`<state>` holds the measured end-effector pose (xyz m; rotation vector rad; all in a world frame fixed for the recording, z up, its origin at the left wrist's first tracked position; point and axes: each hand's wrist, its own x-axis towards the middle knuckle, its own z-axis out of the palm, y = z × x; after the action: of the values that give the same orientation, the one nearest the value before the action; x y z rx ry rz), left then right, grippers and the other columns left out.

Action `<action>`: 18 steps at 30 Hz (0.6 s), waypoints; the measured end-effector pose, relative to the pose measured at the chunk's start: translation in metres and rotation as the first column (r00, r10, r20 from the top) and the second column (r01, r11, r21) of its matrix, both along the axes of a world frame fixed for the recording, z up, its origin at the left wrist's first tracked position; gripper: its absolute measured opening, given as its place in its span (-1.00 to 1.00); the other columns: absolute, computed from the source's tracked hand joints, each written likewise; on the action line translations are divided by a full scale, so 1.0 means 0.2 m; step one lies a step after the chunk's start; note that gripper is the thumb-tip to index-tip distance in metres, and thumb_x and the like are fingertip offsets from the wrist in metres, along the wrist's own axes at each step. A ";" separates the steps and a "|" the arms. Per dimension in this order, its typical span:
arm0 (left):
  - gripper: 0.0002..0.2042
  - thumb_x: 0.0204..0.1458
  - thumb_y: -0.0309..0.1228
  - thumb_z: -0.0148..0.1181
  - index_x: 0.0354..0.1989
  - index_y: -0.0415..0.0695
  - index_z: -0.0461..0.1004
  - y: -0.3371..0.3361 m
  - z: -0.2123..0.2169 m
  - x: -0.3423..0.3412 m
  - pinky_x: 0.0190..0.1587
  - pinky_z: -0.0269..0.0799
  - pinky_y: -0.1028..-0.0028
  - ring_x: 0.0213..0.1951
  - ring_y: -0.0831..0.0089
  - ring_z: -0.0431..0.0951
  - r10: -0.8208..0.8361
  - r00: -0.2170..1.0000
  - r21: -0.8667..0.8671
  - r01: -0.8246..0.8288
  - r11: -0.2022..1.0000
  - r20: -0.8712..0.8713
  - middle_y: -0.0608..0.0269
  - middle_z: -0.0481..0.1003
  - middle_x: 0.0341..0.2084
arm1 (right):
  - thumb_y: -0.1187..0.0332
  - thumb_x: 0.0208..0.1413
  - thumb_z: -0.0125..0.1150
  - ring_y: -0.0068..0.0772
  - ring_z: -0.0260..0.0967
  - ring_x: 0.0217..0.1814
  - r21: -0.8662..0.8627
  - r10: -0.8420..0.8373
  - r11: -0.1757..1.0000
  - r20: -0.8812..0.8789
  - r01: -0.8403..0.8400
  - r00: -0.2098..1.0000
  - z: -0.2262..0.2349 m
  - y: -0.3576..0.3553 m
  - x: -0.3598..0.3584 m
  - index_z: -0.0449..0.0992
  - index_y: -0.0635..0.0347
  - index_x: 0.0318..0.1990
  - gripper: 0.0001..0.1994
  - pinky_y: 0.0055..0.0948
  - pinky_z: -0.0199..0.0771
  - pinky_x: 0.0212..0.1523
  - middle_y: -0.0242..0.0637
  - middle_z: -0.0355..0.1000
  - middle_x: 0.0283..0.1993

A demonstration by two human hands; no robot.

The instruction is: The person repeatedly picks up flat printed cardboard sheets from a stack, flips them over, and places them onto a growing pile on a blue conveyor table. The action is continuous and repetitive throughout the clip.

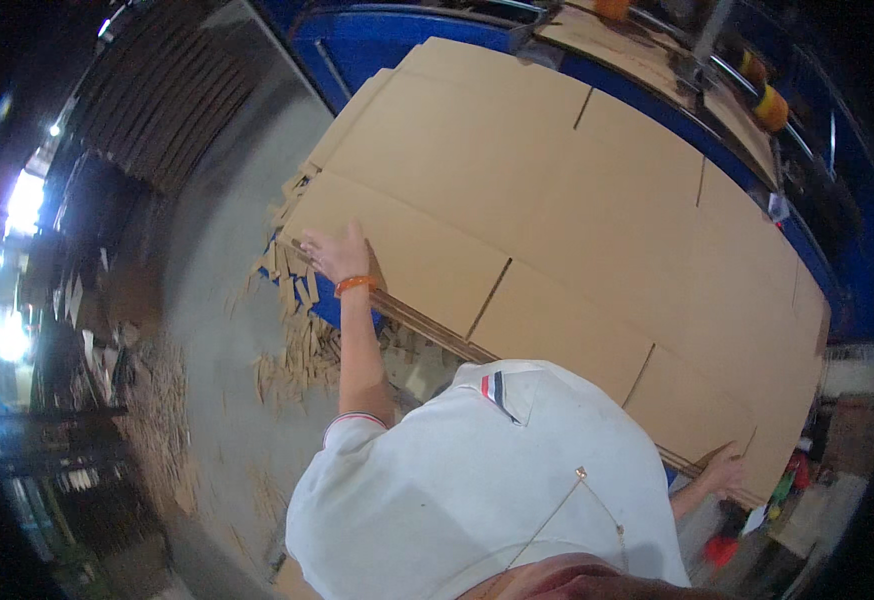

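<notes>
A broad stack of flat brown cardboard sheets [557, 170] with dark slots cut in from its long edges lies in front of my body. My left hand [337, 252], with an orange bracelet at the wrist, rests on the stack's near left corner. Its thumb points away from me across the top sheet, and its fingers stretch out along the edge. My right hand [725, 472] lies at the near right edge, fingers extended against the cardboard, partly hidden by the edge. Several layers show along the near side.
A blue machine [377, 50] with rollers and an orange-yellow wheel [771, 108] runs along the far side. Cardboard scraps [307, 345] litter the grey floor [217, 290] at left. Dark stacked sheets [157, 90] stand at the far left; red and green items lie at right.
</notes>
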<state>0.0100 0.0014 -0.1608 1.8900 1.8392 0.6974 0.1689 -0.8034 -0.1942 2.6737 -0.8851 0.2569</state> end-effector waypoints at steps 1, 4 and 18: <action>-0.15 0.01 -0.18 0.22 0.35 -0.38 -0.09 0.03 0.03 0.01 0.38 -0.10 0.14 0.37 -0.07 -0.05 -0.069 0.997 -0.012 0.069 0.998 -0.045 -0.27 -0.06 0.35 | -0.14 0.23 -0.19 0.13 0.03 0.39 -0.030 -0.024 0.999 0.032 0.025 0.999 0.01 0.01 -0.01 0.28 0.14 0.27 -0.37 0.10 -0.07 0.36 -0.03 0.17 0.34; -0.42 0.07 -0.28 0.15 0.22 -0.31 0.17 0.35 -0.36 -0.21 0.25 0.09 0.18 0.22 0.04 0.16 -0.175 0.802 0.151 0.107 0.983 0.570 -0.15 0.15 0.21 | -0.12 0.21 -0.13 0.08 0.01 0.40 -0.009 -0.056 0.998 0.120 0.058 0.991 0.00 0.16 0.10 0.31 0.14 0.25 -0.38 0.09 -0.09 0.37 -0.06 0.22 0.31; -0.61 0.08 -0.34 0.10 0.08 -0.21 0.36 0.39 0.02 -0.46 0.08 0.36 0.28 0.14 0.34 0.37 0.328 0.044 -0.331 0.181 0.926 0.943 0.12 0.37 0.14 | -0.08 0.12 0.03 0.08 0.02 0.39 0.179 -0.113 0.983 0.431 0.038 0.895 0.03 0.30 0.08 0.35 0.27 0.17 -0.37 0.05 -0.09 0.37 -0.03 0.23 0.29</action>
<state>-0.0827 0.0804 -0.1562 0.5065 0.8903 1.1785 0.1848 -0.7439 -0.1877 2.7715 -1.1846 0.8315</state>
